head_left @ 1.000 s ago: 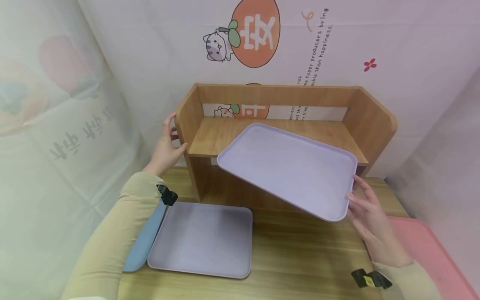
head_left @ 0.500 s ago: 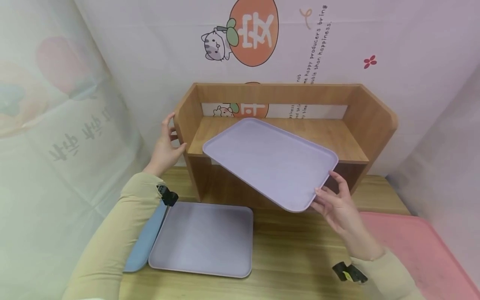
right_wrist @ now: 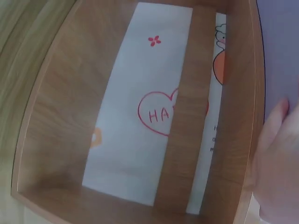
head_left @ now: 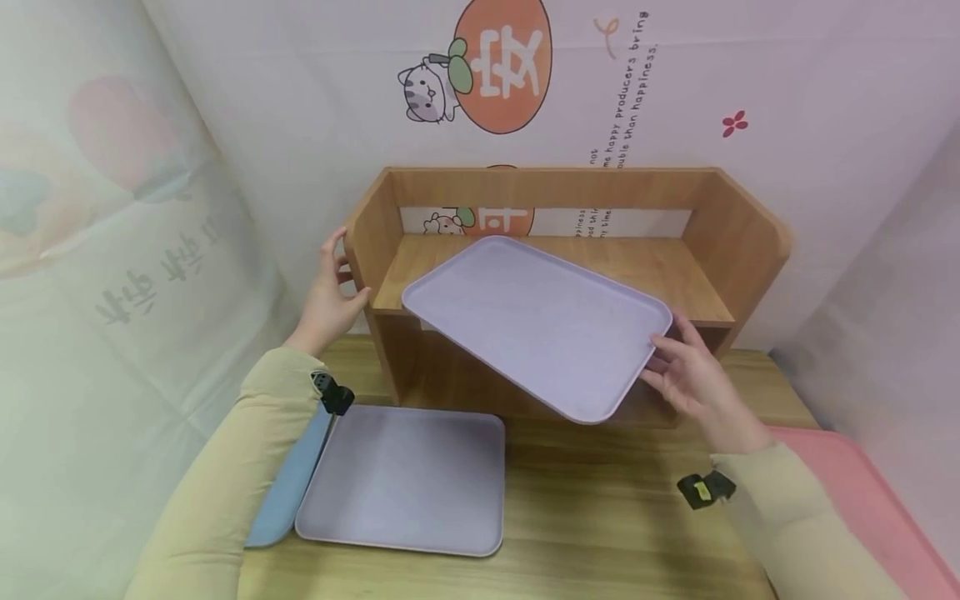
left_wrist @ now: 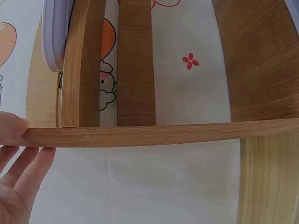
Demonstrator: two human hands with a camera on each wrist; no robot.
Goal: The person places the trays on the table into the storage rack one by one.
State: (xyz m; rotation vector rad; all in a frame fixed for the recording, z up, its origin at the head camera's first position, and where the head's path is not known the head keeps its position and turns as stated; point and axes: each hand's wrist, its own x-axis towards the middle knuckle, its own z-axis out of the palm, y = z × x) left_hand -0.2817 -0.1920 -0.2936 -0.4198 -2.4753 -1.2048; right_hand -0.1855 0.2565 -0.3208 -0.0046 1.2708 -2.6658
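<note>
A lilac rectangular tray (head_left: pixel 536 325) lies slanted over the front of the wooden desk shelf (head_left: pixel 555 188), its far left part over the upper board and its near right corner hanging out past the front edge. My right hand (head_left: pixel 693 375) holds the tray by its right short side, thumb at the rim and fingers beneath. In the right wrist view that hand (right_wrist: pixel 280 163) is blurred beside the shelf. My left hand (head_left: pixel 328 300) grips the shelf's left side panel. The left wrist view shows the thumb (left_wrist: pixel 11 126) on one side of the panel's edge and the fingers on the other.
A second lilac tray (head_left: pixel 408 483) rests on the wooden table (head_left: pixel 585 533) in front of the shelf. Partly behind my left sleeve lies a blue tray (head_left: pixel 288 483). At the right, a pink tray (head_left: pixel 847 475) is partly covered by my right sleeve. Printed cloth (head_left: pixel 300 100) surrounds the table.
The held tray has shifted left and slightly farther back over the shelf. My right hand went left with it, then slid up along its right side. The left hand keeps its place.
</note>
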